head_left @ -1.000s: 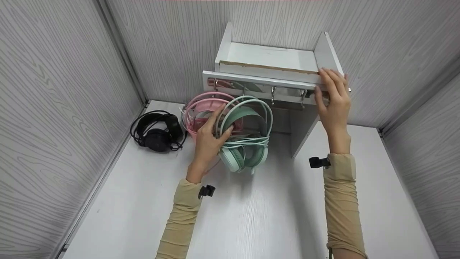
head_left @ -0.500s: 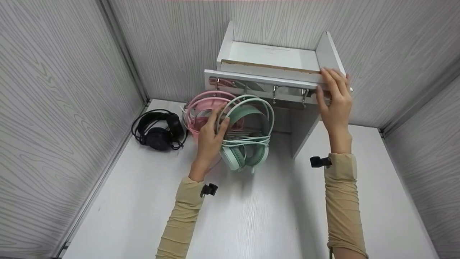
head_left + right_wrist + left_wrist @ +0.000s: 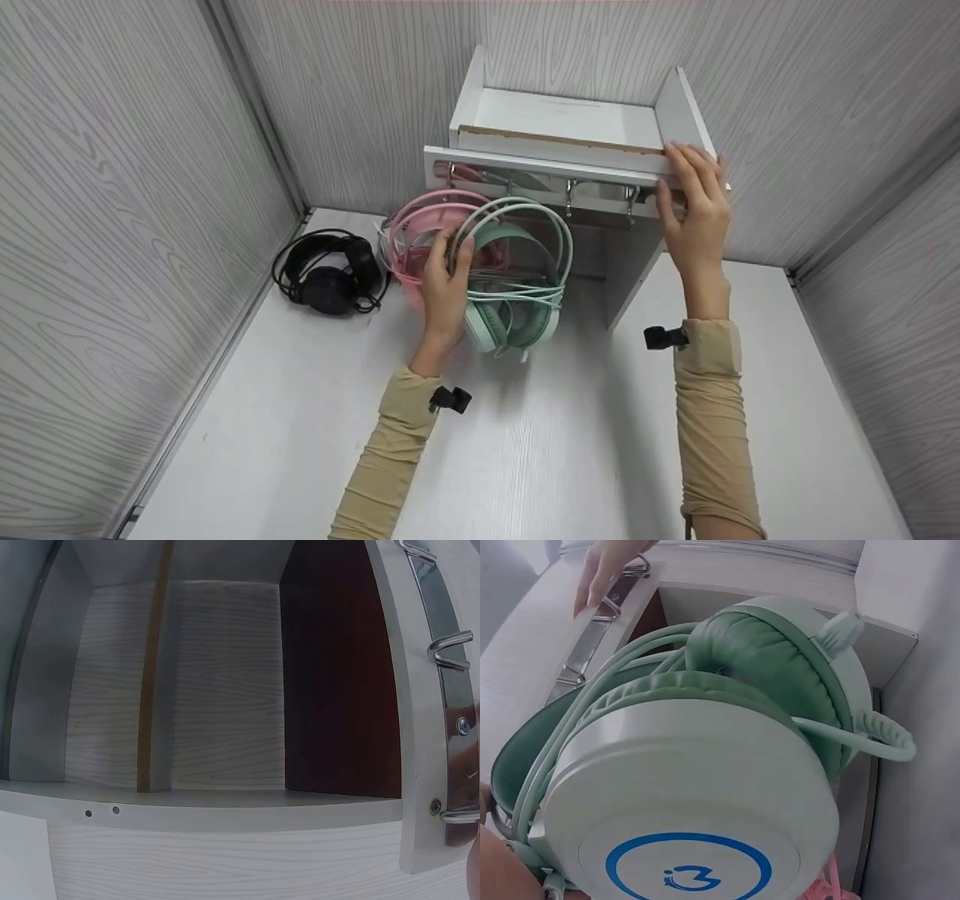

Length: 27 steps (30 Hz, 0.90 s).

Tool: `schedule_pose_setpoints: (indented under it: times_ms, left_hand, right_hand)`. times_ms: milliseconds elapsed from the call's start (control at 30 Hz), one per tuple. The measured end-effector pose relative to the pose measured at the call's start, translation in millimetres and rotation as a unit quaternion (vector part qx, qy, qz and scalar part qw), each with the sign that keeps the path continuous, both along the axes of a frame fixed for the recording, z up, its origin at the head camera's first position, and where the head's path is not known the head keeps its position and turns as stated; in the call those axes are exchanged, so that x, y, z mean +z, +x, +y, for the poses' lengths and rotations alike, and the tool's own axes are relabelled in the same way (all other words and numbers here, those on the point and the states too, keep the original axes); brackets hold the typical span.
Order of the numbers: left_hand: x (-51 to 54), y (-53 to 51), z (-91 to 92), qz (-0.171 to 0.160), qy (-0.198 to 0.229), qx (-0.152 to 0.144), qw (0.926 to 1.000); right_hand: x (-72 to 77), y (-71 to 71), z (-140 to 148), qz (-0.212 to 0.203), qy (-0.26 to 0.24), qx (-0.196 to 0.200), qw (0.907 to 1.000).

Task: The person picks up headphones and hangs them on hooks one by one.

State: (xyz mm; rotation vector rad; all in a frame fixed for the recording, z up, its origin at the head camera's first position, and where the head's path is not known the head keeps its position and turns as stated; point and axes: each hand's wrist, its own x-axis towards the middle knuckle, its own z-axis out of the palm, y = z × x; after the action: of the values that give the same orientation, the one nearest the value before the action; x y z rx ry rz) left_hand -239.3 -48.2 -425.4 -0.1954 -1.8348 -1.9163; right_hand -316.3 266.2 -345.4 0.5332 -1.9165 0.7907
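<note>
Mint-green headphones [image 3: 517,295] with a cord wound round them are just below the second hook from the left; whether the hook bears them is hard to tell. My left hand [image 3: 444,296] grips the left side of their headband, fingers behind and thumb in front. A white ear cup [image 3: 697,772] with a blue logo fills the left wrist view. Pink headphones [image 3: 431,217] are at the leftmost hook, partly hidden by the green pair and my hand. My right hand [image 3: 699,214] holds the right front corner of the white shelf [image 3: 562,120], fingers on top and thumb in front.
Black headphones [image 3: 330,289] lie on the white table [image 3: 525,465] at the left. A hook rail [image 3: 540,184] runs along the shelf's front, with two bare hooks [image 3: 570,199] at its right. Side panels [image 3: 637,262] support the shelf, and grained walls enclose the table.
My left hand has shifted slightly down and right along the green headband, its fingers drawn closer together. The green headphones have barely moved. My right hand keeps its place on the shelf.
</note>
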Motion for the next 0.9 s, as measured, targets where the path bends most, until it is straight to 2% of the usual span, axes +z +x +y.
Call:
schedule_pose_setpoints:
  times_ms: [67,300,400,533,700,900]
  left_hand:
    - [-0.9,0.3,-0.4,-0.004,-0.002,0.002,1.0000]
    - [-0.4,3.1,-2.2,-0.016,-0.013,-0.021,0.9996]
    - [-1.4,4.2,-3.5,-0.025,-0.032,-0.015,0.9991]
    - [-3.3,6.4,-7.2,-0.032,-0.076,-0.009,0.9965]
    - [-5.9,10.0,-14.5,-0.008,-0.110,0.000,0.9939]
    - [-11.6,12.2,-28.1,0.042,-0.098,0.047,0.9932]
  right_hand:
    - [-0.3,0.4,-0.6,-0.001,0.000,0.000,1.0000]
    - [-0.2,-1.2,0.0,0.004,-0.006,0.001,1.0000]
    - [-1.1,-1.8,-0.1,0.006,-0.008,0.002,1.0000]
    - [-2.8,-2.1,-0.9,0.008,-0.009,0.002,0.9999]
    - [-3.7,-4.0,-0.8,0.010,-0.011,-0.003,0.9999]
    - [-1.0,-2.5,-0.6,0.002,-0.008,-0.001,1.0000]
